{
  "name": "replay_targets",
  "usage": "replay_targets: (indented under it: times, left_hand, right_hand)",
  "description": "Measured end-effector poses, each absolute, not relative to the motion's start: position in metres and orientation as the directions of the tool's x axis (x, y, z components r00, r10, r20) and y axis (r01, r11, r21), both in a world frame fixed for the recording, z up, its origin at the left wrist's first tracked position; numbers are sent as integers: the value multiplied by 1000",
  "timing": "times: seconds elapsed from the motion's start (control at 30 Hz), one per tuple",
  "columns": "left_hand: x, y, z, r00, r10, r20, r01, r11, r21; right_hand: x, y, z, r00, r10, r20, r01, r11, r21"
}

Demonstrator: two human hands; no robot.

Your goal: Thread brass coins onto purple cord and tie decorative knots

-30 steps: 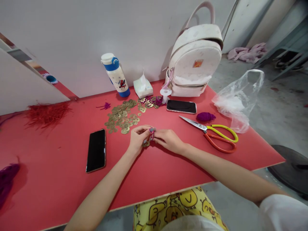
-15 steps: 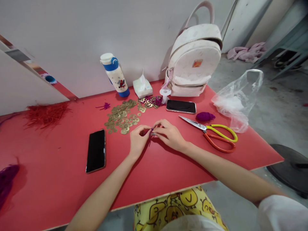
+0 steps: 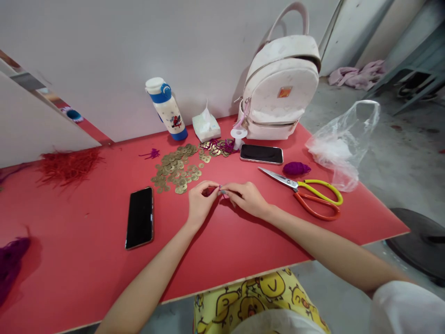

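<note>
My left hand is closed in a pinch on a short purple yarn, just above the red table. My right hand pinches the same yarn from the other side, its fingertips meeting those of the left. Most of the yarn is hidden by the fingers; whether a coin is in it I cannot tell. Beyond the left hand lies a spread of brass-coloured coins with holes. More purple yarn pieces lie over coins at the back. Scissors with one yellow and one red handle rest to the right, by a purple yarn ball.
A phone lies left of my hands, another phone behind them. Along the wall stand a bottle, a tissue pack, a white spool and a backpack. Red strands lie left, a plastic bag right.
My right hand's fingers have straightened and come lower, drawn closer to the left fingertips. Less of the yarn's hanging end shows. The left hand has barely moved.
</note>
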State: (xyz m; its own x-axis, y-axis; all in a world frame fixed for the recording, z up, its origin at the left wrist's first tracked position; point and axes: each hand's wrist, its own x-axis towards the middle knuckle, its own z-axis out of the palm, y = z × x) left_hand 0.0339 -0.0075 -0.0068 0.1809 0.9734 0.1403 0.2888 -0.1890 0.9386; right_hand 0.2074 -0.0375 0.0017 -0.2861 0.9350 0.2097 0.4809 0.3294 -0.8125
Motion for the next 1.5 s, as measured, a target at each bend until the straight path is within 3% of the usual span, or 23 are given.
replay_targets:
  times: [0.33, 0.57, 0.97, 1.33, 1.5]
  left_hand:
    - [35, -9, -4, 279, 938, 204, 285, -283, 916]
    - [35, -8, -3, 294, 927, 235, 320, -327, 889]
    - [34, -7, -4, 296, 935, 196, 294, -284, 913]
    - [34, -7, -3, 261, 946, 190, 266, -260, 928]
    - [34, -7, -4, 264, 945, 192, 244, -258, 935]
  right_hand:
    - [207, -33, 2, -126, 978, 166, 233, 192, -953]
    - [208, -27, -1, -60, 989, 135, 112, 141, -984]
    - [209, -27, 0, -99, 979, 176, 140, 189, -972]
    - [212, -27, 4, -68, 898, 434, 279, 435, -856]
    - [213, -22, -2, -39, 931, 363, 310, 356, -881]
